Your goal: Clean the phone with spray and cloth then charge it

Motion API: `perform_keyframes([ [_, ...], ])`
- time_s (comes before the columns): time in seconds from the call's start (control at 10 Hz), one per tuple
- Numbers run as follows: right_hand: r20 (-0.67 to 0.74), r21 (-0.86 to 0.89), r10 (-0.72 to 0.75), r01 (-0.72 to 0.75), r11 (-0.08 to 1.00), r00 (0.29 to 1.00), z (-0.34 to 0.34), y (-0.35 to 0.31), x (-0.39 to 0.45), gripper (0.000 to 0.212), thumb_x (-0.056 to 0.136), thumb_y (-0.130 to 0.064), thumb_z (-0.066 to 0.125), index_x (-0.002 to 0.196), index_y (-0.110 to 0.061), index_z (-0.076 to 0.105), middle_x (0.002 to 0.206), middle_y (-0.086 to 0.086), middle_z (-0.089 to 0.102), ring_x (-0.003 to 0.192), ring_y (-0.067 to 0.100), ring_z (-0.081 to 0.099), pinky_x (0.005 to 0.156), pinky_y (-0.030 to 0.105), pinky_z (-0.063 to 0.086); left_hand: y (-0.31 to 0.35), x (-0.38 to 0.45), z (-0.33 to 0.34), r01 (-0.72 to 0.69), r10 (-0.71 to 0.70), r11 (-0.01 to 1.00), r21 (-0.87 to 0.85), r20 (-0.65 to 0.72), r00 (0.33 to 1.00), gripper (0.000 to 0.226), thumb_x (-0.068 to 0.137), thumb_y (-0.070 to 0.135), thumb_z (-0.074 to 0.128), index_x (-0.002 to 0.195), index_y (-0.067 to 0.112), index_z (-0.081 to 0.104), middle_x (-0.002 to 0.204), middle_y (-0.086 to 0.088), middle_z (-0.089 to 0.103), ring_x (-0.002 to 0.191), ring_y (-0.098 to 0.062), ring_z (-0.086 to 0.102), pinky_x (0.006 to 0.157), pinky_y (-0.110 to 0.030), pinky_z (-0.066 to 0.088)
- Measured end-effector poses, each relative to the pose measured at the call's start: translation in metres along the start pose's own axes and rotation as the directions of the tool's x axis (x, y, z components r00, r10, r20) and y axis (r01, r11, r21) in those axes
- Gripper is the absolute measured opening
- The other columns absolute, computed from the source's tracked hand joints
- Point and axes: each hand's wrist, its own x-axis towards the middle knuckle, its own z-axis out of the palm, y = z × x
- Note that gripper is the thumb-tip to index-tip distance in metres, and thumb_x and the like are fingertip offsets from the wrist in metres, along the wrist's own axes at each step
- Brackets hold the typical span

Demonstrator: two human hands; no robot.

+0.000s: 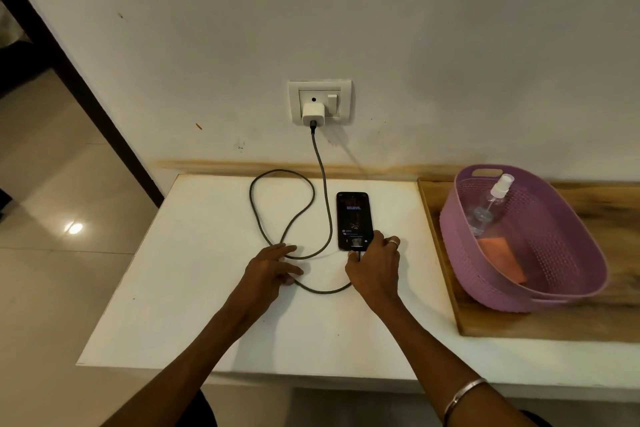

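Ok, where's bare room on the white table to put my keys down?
Bare patches: the near-left corner this side of the left hand, and the strip between the phone and the wooden tray. Crowded: the middle, with the cable loops and right hand.

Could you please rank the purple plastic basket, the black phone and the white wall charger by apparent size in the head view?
1. Purple plastic basket
2. Black phone
3. White wall charger, though it sits farther away.
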Motion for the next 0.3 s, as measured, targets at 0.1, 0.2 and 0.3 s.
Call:
perform_keyframes([
  [0.1, 0.028, 0.011, 0.0, -0.001, 1.0, 1.0, -0.0035, -0.0009, -0.0005, 0.064, 0.083, -0.031, 0.068, 0.134, -0.01, 0.037, 0.133, 0.015, 0.039, 0.118, 0.029, 0.051, 0.091, 0.034, 0.052, 0.0, -0.0025, -0.0046, -0.008, 0.008, 1.0, -0.01, 0.007, 1.0, 0.031, 0.074, -0.02, 0.072, 0.089, 0.006, 0.081, 0.13, -0.016, 0.062, 0.125, -0.022, 0.052, 0.098, -0.007, 0.039],
  [0.2, 0.047, 0.038, 0.008, -0.009, 0.999, 0.999, -0.0091, 0.0006, 0.0035, 0.067, 0.085, -0.038, 0.065, 0.138, -0.01, 0.035, 0.135, 0.017, 0.038, 0.12, 0.031, 0.051, 0.091, 0.035, 0.052, 0.0016, -0.007, -0.0089, 0.022, -0.022, 1.0, -0.012, -0.058, 0.998, 0.024, 0.078, -0.008, 0.075, 0.085, 0.015, 0.082, 0.13, -0.006, 0.064, 0.125, -0.019, 0.055, 0.103, -0.028, 0.045],
  [0.3, 0.033, 0.044, -0.007, 0.005, 0.999, 0.999, -0.0104, 0.0039, 0.0056, 0.066, 0.086, -0.041, 0.063, 0.139, -0.012, 0.036, 0.137, 0.018, 0.037, 0.122, 0.031, 0.048, 0.091, 0.035, 0.051, 0.001, -0.0084, -0.0092, 0.083, -0.087, 0.996, -0.032, -0.195, 0.977, 0.022, 0.083, 0.003, 0.074, 0.087, 0.024, 0.08, 0.125, 0.008, 0.066, 0.111, -0.005, 0.062, 0.095, -0.027, 0.051],
])
